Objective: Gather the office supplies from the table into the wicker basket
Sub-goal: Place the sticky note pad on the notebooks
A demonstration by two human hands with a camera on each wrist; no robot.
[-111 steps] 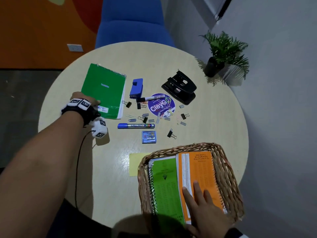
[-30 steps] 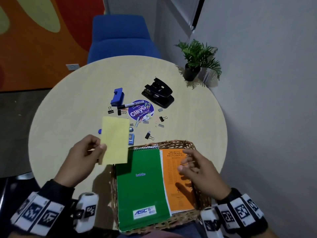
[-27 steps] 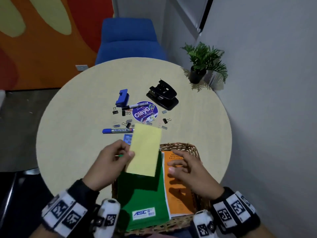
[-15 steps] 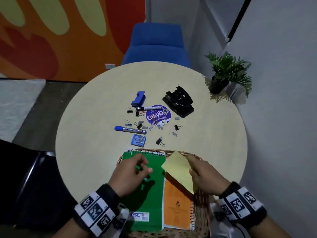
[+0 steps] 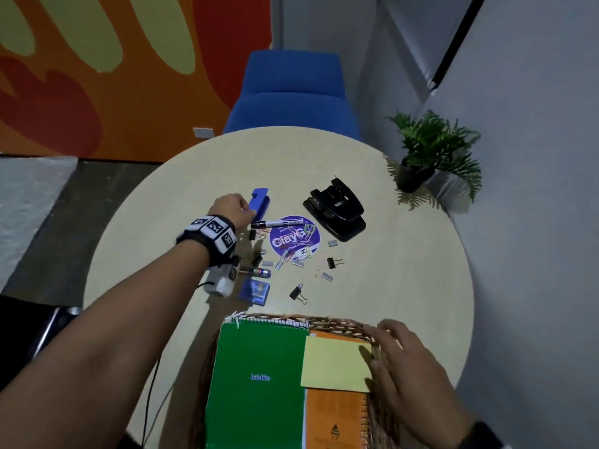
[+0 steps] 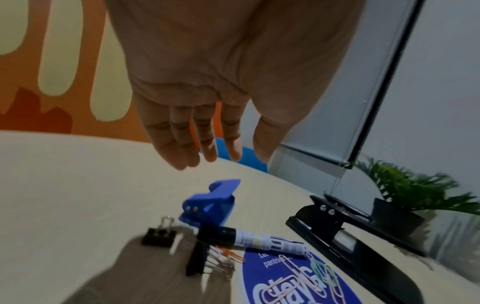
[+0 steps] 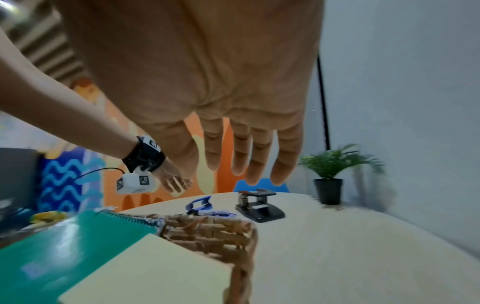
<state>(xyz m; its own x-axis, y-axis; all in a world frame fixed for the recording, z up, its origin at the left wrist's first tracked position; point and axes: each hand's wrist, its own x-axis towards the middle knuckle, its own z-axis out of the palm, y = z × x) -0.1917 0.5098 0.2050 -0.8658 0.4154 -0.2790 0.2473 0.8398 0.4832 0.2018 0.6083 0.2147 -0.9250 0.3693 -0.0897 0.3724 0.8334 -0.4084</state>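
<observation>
Wicker basket (image 5: 337, 322), woven, at the near edge of the round beige bench (image 5: 389, 286). Contents: green spiral notebook (image 5: 259, 377) at left, orange spiral notebook (image 5: 334, 416) at right, pale yellow sticky-note pad (image 5: 334, 362) lying on the orange one.

Right hand (image 5: 411, 367): fingers straight and spread, holding nothing, over the basket's right rim beside the yellow pad.

Left hand (image 5: 231, 207): reached to the far side of the clutter, fingers relaxed and extended, holding nothing, hovering just above and left of the small blue single-hole punch (image 5: 259, 204). Contact not evident in the wrist view.

Loose items remaining on the bench:
- black two-hole punch (image 5: 335, 213), far right of the cluster
- black-capped white marker (image 5: 275, 222), just near of the blue punch, overlapping the round purple sticker (image 5: 294, 236)
- blue marker (image 5: 259, 272), partly hidden under the left wrist
- small blue staple box (image 5: 254, 291)
- black binder clips (image 5: 299, 293), coloured paper clips and staple strips, scattered

Potted green plant (image 5: 431, 150), far right edge; not a supply.

Risks, judged: the blue punch sits touching or nearly touching the marker and a binder clip, so a careless closing of the fingers could roll the marker or scatter clips. The wrist and its cable hang over the small items and may drag them. Tiny staples are easily missed.
</observation>
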